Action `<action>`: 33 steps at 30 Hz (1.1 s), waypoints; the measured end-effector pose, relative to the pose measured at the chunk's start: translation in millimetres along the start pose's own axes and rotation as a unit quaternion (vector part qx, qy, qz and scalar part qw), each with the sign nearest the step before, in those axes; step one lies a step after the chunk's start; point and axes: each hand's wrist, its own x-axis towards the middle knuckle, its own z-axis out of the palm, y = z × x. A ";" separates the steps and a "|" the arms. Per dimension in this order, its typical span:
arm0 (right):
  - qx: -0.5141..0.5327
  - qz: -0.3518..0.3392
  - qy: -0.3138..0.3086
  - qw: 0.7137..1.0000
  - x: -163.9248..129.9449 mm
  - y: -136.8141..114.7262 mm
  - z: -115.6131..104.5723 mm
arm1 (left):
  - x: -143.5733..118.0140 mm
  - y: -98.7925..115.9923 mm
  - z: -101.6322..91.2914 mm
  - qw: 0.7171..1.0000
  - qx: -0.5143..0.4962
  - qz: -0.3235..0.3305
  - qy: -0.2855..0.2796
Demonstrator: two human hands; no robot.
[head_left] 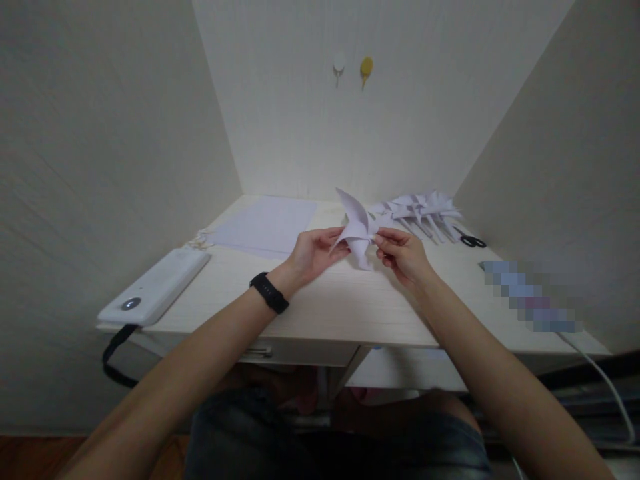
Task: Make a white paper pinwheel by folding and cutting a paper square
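Note:
A white paper pinwheel (356,230) with curved blades is held up over the middle of the desk. My left hand (317,252) grips it from the left, its fingertips partly hidden behind the paper. On the other side, the thumb and fingers of my right hand (403,252) pinch the pinwheel close to its centre. A black watch (269,292) is on my left wrist. Behind my right hand lies a pile of similar paper pinwheels (423,210) with rolled paper sticks.
White paper sheets (270,223) lie at the back left, near some pale string (199,239). A white box-like device (155,287) with a black strap sits at the left edge. Black-handled scissors (473,241) and a blurred-out object (533,297) are on the right. Walls enclose the desk (325,313).

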 end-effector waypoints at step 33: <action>-0.070 -0.083 0.016 0.994 -3.9 9.5 9.2 | -0.1 -18.9 2.1 0.980 0.195 0.013 -0.028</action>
